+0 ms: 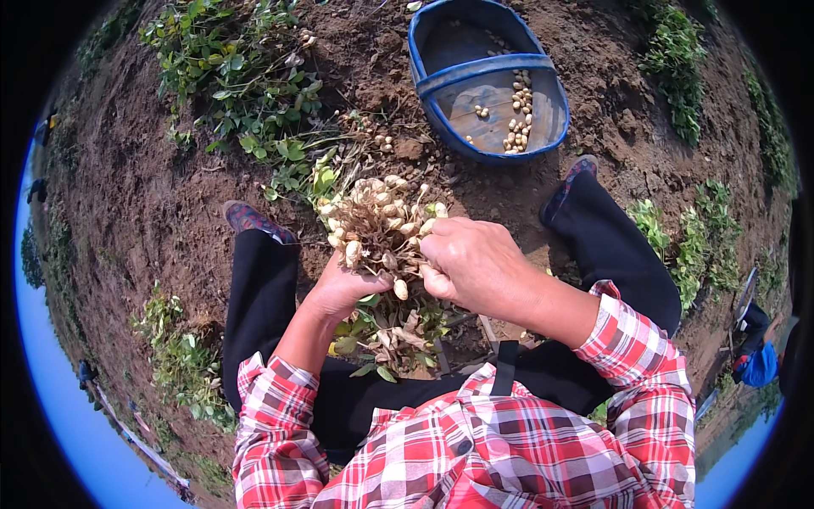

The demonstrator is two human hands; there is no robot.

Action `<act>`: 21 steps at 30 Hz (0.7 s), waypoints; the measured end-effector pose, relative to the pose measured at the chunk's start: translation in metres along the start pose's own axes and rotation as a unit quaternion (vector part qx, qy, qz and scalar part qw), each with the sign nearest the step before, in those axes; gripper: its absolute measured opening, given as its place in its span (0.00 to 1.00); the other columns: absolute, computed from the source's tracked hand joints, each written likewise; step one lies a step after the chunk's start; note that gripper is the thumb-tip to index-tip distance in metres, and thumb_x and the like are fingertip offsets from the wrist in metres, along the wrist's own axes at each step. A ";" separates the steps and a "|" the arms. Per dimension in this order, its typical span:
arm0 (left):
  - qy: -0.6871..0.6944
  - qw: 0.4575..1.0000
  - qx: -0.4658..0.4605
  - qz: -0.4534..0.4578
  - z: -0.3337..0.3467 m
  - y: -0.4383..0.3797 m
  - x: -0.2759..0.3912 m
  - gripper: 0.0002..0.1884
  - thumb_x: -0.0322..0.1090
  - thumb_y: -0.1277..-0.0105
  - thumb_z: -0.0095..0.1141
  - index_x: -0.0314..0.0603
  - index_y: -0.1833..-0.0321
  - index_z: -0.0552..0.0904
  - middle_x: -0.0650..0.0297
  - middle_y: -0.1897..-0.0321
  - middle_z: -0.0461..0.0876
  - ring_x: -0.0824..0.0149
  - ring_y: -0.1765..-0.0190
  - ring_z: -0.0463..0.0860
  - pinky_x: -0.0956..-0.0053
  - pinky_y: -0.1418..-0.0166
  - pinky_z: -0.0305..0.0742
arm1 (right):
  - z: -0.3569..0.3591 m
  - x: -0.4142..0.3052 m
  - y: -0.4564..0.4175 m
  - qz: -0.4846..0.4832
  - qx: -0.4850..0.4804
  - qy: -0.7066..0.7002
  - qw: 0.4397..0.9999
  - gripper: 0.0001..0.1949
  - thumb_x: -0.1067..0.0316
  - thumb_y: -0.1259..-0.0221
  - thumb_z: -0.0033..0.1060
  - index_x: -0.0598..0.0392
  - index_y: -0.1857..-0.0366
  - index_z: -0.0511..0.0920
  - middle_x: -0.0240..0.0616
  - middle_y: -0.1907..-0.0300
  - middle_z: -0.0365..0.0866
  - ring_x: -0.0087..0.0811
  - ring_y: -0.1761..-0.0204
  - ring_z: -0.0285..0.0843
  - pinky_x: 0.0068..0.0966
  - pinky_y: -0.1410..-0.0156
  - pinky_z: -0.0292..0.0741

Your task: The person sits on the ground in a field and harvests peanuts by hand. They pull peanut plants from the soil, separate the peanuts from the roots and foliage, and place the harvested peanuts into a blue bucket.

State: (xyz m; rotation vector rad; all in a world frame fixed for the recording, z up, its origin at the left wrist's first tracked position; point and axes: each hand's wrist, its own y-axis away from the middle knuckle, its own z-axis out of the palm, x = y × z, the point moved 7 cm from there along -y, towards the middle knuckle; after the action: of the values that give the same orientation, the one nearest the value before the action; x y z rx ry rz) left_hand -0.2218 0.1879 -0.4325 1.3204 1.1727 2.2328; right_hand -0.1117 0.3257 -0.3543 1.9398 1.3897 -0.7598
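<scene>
A bunch of peanut plants [380,219] is upturned in front of me, its roots thick with pale peanut pods. My left hand [346,283] grips the bunch below the roots, and the leafy tops [400,337] hang toward my lap. On the right side of the cluster, my right hand [474,264] has its fingers closed at the pods; what lies between the fingertips is partly hidden. Beyond my hands stands a blue basket [427,114] with a handle across its middle. Loose peanuts [518,121] lie inside it, mostly along the right side.
Pulled peanut plants [254,95] lie on the brown soil [159,235] at the upper left, with a few pods beside them. More green plants [677,70] are at the right. My shoes [254,219] flank the work. A person in blue [760,364] is at the far right.
</scene>
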 end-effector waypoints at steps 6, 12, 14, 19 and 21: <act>-0.022 0.999 -0.025 -0.025 0.005 0.000 -0.002 0.34 0.23 0.55 0.72 0.38 0.40 0.76 0.66 0.50 0.82 0.71 0.50 0.80 0.71 0.42 0.76 | -0.003 0.002 0.004 -0.041 -0.003 -0.043 0.998 0.05 0.68 0.50 0.62 0.54 0.71 0.78 0.43 0.72 0.79 0.46 0.64 0.81 0.42 0.61 0.77; -0.006 1.000 0.005 -0.007 -0.001 -0.001 0.004 0.35 0.27 0.55 0.76 0.37 0.39 0.77 0.65 0.49 0.82 0.68 0.49 0.81 0.71 0.42 0.76 | -0.006 0.011 0.009 0.013 -0.089 -0.036 0.995 0.07 0.67 0.44 0.59 0.52 0.63 0.78 0.43 0.74 0.80 0.49 0.67 0.81 0.43 0.65 0.74; 0.003 1.000 0.018 -0.006 -0.012 -0.001 0.004 0.35 0.27 0.54 0.75 0.36 0.39 0.77 0.64 0.49 0.83 0.67 0.48 0.81 0.69 0.41 0.76 | -0.018 0.012 0.010 0.046 -0.101 -0.023 0.994 0.08 0.67 0.41 0.58 0.52 0.59 0.79 0.45 0.74 0.80 0.49 0.67 0.81 0.43 0.64 0.74; 0.000 0.999 0.035 -0.010 -0.011 0.004 0.012 0.32 0.23 0.56 0.73 0.37 0.43 0.79 0.63 0.51 0.84 0.67 0.49 0.82 0.71 0.42 0.78 | -0.053 0.026 -0.006 -0.012 0.091 -0.213 0.973 0.08 0.67 0.35 0.56 0.60 0.62 0.78 0.42 0.71 0.76 0.35 0.68 0.78 0.30 0.62 0.73; 0.001 1.000 0.015 0.007 -0.005 0.001 0.013 0.33 0.23 0.57 0.74 0.38 0.42 0.79 0.65 0.49 0.83 0.68 0.48 0.81 0.71 0.42 0.77 | -0.050 0.021 -0.010 0.056 0.045 -0.264 0.962 0.06 0.70 0.39 0.61 0.60 0.65 0.77 0.37 0.68 0.73 0.30 0.67 0.75 0.26 0.61 0.72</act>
State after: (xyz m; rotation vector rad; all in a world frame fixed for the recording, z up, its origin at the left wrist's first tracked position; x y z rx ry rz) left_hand -0.2330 0.1928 -0.4252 1.3428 1.2056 2.2344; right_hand -0.1111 0.3789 -0.3400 1.6888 0.9263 -1.1951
